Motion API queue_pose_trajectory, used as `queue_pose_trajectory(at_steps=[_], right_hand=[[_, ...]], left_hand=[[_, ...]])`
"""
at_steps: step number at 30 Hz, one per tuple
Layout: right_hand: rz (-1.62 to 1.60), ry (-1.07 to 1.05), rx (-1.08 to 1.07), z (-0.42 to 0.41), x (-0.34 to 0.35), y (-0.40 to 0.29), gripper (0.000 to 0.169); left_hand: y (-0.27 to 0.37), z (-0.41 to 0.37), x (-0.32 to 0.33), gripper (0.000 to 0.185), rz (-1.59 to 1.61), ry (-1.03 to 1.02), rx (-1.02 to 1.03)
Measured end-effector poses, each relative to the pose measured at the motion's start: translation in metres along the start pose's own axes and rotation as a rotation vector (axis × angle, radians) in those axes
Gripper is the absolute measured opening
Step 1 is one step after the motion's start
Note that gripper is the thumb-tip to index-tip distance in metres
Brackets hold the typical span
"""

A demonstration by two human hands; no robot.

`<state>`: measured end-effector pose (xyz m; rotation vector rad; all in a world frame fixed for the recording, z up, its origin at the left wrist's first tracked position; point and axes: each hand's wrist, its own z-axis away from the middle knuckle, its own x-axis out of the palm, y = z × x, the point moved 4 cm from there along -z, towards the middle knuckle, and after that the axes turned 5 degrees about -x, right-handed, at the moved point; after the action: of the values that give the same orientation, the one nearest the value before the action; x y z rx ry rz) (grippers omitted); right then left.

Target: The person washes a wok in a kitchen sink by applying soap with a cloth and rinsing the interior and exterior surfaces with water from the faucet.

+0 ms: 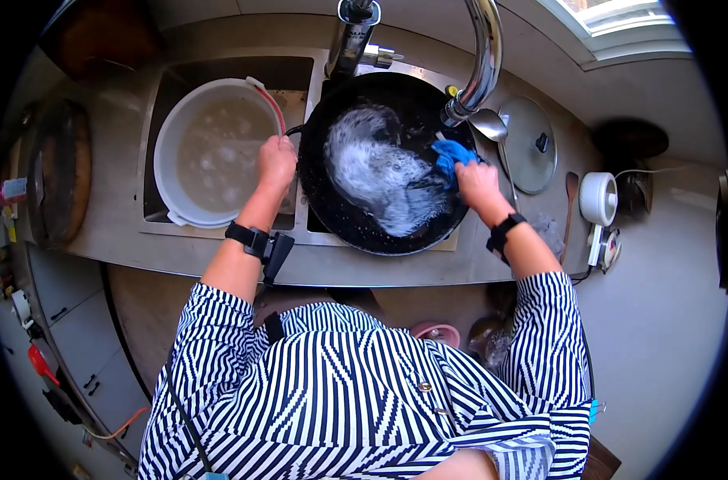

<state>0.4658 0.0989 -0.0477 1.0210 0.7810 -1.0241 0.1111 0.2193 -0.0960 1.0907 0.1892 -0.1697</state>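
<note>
A black wok rests over the right-hand sink basin, with white foam and water spread across its inside. My left hand is closed at the wok's left side handle, right beside the rim of a white bucket; the fingers hide most of the grip. On the wok's right inner wall, my right hand holds a crumpled blue cloth against the surface. The white bucket, with a red-and-white handle, stands in the left basin and contains cloudy, bubbly water.
A chrome faucet arches over the wok's right rim. Right of it lie a metal ladle, a glass lid, a wooden utensil and a small white pot. A round wooden board sits far left.
</note>
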Motion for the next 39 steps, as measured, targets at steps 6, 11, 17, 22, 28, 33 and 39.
queue_pose_trajectory(at_steps=[6,11,17,22,28,33,39], right_hand=[[-0.312,-0.258,0.081,0.067,0.007,-0.069,0.015],[-0.716,-0.445,0.065,0.057,-0.04,-0.151,0.029],[-1.107,-0.139,0.065,-0.042,-0.049,-0.211,0.028],[-0.813,0.114,0.136,-0.116,-0.059,-0.17,0.023],[-0.148,0.289,0.128,-0.13,-0.057,-0.095,0.01],[-0.041,0.123,0.127,-0.094,-0.008,-0.052,0.007],[-0.228,-0.349,-0.054,-0.019,0.026,-0.095,0.017]], left_hand=[[-0.001,-0.002,-0.001,0.025,-0.055,0.029,-0.01],[-0.015,-0.016,-0.001,0.027,-0.172,0.105,0.092],[-0.002,0.0,0.001,0.024,-0.13,0.064,0.051],[0.023,0.019,-0.001,0.024,-0.041,0.032,-0.005],[0.012,0.017,-0.007,0.025,-0.084,0.015,0.026],[0.016,0.013,-0.008,0.025,-0.079,0.017,0.052],[0.01,0.013,-0.009,0.025,-0.121,0.07,0.041]])
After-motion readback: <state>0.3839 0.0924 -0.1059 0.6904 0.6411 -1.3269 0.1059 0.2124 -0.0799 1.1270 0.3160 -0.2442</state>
